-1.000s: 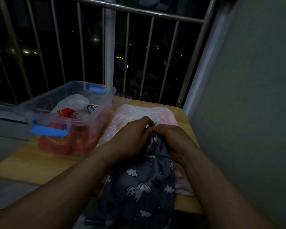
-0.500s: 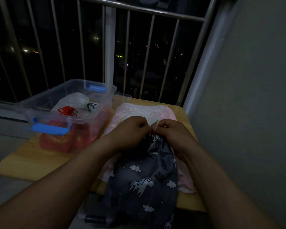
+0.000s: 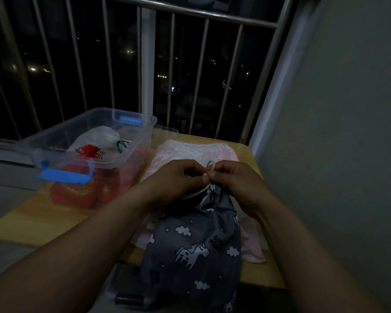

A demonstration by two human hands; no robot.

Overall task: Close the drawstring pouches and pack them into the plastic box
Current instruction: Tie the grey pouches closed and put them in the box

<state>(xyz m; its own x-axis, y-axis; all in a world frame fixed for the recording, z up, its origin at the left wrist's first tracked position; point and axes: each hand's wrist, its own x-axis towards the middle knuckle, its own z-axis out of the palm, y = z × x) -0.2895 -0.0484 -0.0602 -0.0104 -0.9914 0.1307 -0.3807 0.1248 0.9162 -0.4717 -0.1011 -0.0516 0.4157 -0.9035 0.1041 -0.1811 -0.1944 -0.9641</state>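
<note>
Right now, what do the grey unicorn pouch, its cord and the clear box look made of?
Grey unicorn pouch: thin woven fabric, probably polyester, with a slight sheen; it gathers into soft folds at the neck and carries a white print. Cord: pale braided string, likely cotton or synthetic, matte, pinched between left hand and right hand. Clear box: translucent rigid plastic, glossy, with blue latches.

Left hand point(image 3: 178, 179) and right hand point(image 3: 233, 179) pinch together.

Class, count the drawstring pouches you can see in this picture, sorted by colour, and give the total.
Grey pouch with unicorns, on the table: 1
Pink pouch under it: 1
White pouch in the plastic box: 1
Red pouches in the box: at least 1; the exact number cannot be told
Total: at least 4
</note>
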